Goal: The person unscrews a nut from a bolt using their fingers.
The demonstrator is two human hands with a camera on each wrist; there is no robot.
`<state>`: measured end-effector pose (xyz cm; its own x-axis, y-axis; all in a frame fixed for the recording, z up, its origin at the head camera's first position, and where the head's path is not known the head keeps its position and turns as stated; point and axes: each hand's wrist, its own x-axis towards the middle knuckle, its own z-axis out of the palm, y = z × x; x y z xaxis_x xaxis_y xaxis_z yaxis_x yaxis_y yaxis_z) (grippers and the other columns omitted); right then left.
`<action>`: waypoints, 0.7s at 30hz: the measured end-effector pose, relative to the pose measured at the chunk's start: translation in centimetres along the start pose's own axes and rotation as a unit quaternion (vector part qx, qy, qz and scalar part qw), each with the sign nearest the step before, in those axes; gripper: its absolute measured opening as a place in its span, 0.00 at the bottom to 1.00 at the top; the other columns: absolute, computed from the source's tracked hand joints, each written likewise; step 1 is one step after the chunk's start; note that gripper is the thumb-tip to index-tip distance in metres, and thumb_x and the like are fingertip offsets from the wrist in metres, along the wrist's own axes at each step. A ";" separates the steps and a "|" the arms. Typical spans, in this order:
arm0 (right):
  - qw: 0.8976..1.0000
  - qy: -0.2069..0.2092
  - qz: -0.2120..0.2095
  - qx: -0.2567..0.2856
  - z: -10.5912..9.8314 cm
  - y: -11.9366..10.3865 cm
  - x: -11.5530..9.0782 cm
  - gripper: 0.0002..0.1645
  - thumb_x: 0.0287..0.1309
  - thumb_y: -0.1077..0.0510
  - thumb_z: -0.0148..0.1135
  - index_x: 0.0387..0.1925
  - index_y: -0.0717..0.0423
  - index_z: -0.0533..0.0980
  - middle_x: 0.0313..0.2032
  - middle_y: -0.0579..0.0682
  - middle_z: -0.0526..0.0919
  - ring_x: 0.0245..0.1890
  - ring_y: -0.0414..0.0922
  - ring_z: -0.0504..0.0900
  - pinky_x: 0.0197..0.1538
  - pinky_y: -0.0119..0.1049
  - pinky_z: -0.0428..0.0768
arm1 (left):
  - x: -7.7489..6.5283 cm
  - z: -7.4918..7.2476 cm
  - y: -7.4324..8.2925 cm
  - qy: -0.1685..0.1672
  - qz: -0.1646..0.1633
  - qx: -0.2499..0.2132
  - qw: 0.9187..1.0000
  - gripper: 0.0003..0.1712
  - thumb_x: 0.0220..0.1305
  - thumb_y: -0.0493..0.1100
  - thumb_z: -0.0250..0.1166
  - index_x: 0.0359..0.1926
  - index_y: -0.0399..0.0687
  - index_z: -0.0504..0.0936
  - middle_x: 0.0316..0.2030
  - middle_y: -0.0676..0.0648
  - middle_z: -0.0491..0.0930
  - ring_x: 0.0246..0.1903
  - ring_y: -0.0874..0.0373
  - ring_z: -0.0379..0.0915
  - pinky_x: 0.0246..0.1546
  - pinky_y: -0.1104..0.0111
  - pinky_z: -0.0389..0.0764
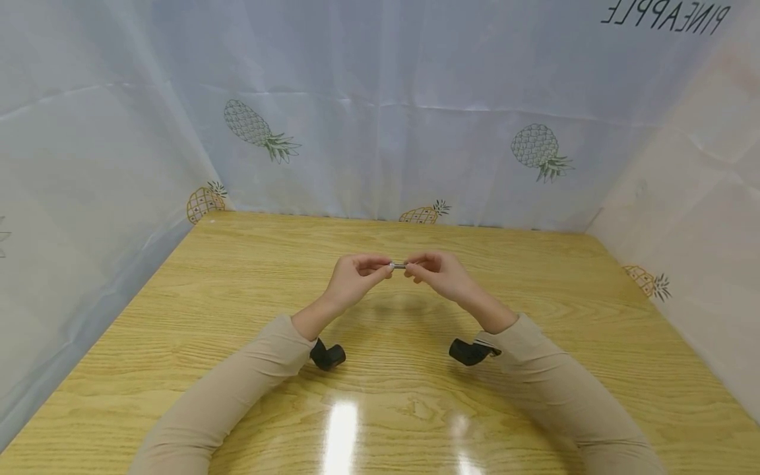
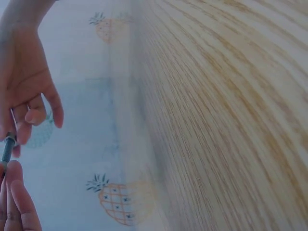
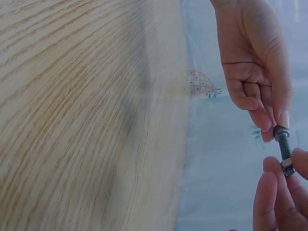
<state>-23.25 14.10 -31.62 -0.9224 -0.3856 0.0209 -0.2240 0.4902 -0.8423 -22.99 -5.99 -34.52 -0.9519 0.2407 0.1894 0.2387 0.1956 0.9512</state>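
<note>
A small metal bolt (image 3: 285, 147) with a threaded shank spans the gap between the two hands, above the table. My left hand (image 1: 351, 280) pinches its thicker, head-like end between thumb and fingertips. At the other end a nut (image 3: 287, 163) sits on the thread, and my right hand (image 1: 444, 274) pinches there with thumb and forefinger. In the left wrist view the bolt (image 2: 7, 150) shows at the left edge, partly covered by fingertips. Remaining fingers of both hands are loosely bent. Fingertips hide part of each end.
Below the hands lies a wood-grain tabletop (image 1: 410, 409) with bright glare near the front. A white curtain (image 1: 380, 152) printed with pineapples encloses the back and sides. Black wrist devices (image 1: 469, 351) jut inward beneath the sleeves (image 1: 552, 369).
</note>
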 end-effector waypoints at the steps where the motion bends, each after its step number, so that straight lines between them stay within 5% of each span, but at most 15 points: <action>1: 1.000 0.002 -0.004 -0.002 0.0 0.0 0.0 0.19 0.64 0.55 0.56 0.52 0.61 0.74 0.46 0.61 0.81 0.47 0.56 0.80 0.52 0.49 0.78 | 0.0 0.0 0.0 0.000 0.000 -0.001 1.000 0.14 0.62 0.41 0.63 0.47 0.39 0.82 0.41 0.38 0.84 0.38 0.52 0.82 0.43 0.61 0.82; 5: 1.000 0.008 -0.009 -0.003 0.0 0.0 0.0 0.21 0.61 0.56 0.60 0.54 0.60 0.73 0.50 0.59 0.79 0.48 0.52 0.80 0.50 0.43 0.79 | 0.0 0.0 0.0 -0.002 -0.006 -0.008 1.000 0.15 0.62 0.41 0.63 0.47 0.39 0.82 0.41 0.38 0.84 0.39 0.50 0.82 0.45 0.59 0.81; 12: 1.000 -0.008 0.011 0.010 -0.1 -0.1 -0.1 0.20 0.66 0.51 0.53 0.51 0.59 0.75 0.46 0.61 0.82 0.48 0.59 0.78 0.55 0.54 0.74 | 0.0 0.0 0.0 -0.001 -0.006 -0.005 1.000 0.16 0.62 0.41 0.63 0.49 0.37 0.81 0.42 0.38 0.84 0.39 0.51 0.82 0.44 0.60 0.81; 21: 1.000 0.008 -0.014 0.005 -0.2 0.2 0.0 0.21 0.61 0.56 0.60 0.54 0.60 0.73 0.50 0.59 0.79 0.47 0.51 0.80 0.50 0.45 0.79 | 0.0 0.0 0.0 0.001 -0.015 0.002 1.000 0.14 0.62 0.42 0.63 0.47 0.42 0.83 0.39 0.39 0.85 0.43 0.39 0.79 0.41 0.67 0.81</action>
<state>-23.33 14.29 -31.67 -0.9206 -0.3869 0.0537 -0.2473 0.4707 -0.8469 -22.97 -5.98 -34.49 -0.9589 0.2336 0.1610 0.2106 0.2058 0.9557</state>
